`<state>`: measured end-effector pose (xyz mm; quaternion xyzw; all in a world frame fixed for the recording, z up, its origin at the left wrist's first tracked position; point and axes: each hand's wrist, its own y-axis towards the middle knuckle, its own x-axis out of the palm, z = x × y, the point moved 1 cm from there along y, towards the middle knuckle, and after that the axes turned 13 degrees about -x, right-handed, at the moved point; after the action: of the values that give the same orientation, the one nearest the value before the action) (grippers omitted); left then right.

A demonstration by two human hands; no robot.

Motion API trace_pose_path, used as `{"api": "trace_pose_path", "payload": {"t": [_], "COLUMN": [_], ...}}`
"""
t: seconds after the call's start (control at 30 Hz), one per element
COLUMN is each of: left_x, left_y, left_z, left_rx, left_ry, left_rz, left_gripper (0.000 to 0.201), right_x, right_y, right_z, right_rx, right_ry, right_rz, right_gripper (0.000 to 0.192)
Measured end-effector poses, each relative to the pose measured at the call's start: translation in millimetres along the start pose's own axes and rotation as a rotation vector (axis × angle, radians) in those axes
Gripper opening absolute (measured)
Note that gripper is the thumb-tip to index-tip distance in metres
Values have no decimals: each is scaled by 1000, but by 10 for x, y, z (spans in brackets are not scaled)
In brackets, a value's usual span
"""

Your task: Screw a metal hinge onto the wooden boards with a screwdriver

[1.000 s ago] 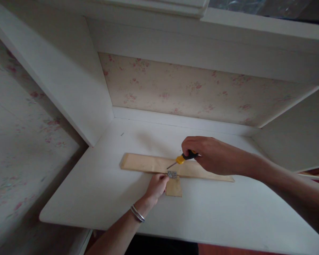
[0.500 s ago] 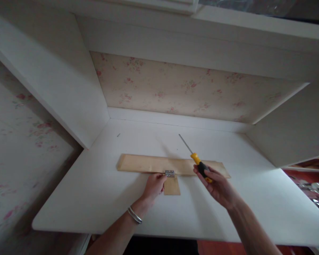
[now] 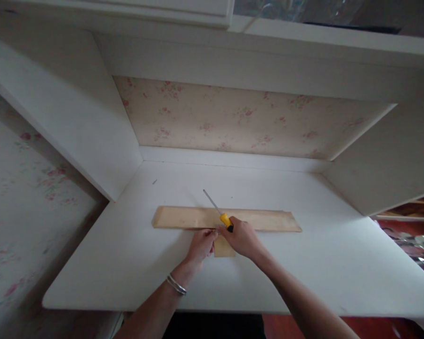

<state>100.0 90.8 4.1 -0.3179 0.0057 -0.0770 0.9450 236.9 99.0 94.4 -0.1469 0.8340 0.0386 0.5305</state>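
Observation:
A long flat wooden board (image 3: 183, 217) lies across the white desk (image 3: 127, 263), with a small wooden piece (image 3: 224, 247) meeting its near edge. Where they meet sits a small metal hinge, almost wholly hidden by my fingers. My left hand (image 3: 199, 245) is closed at the hinge's left side, thumb and fingertips pinched on it. My right hand (image 3: 245, 238) keeps a yellow and black screwdriver (image 3: 225, 220) in its grasp, the shaft pointing up and left over the board. Its fingertips reach down to the hinge, close beside my left fingertips.
A small thin metal piece (image 3: 154, 181) lies at the desk's back left, and a tiny dark speck (image 3: 232, 197) lies behind the board. White side panels (image 3: 67, 103) flank the desk, with floral wallpaper (image 3: 212, 120) behind. A cabinet overhangs above.
My right hand has moved left with the screwdriver, from over the board's right part to the hinge. My left hand stays at the hinge. The view has shifted slightly.

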Motion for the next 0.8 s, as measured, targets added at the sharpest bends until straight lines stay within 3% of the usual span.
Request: {"api": "trace_pose_path", "payload": {"t": [0.07, 0.3, 0.8], "left_x": [-4, -16, -35], "left_y": [10, 31, 61], "left_z": [-17, -38, -4], "left_rx": [15, 6, -48], "left_ry": [-24, -32, -10], "left_rz": [-9, -8, -43], "left_gripper": [31, 26, 28], "right_x": [9, 24, -21], "right_y": [79, 176, 185], "right_z": [-53, -128, -321], "right_rx": [-16, -54, -239], "right_ry": [-107, -175, -232], "right_rz": [-57, -111, -94], "right_gripper": [29, 17, 14]}}
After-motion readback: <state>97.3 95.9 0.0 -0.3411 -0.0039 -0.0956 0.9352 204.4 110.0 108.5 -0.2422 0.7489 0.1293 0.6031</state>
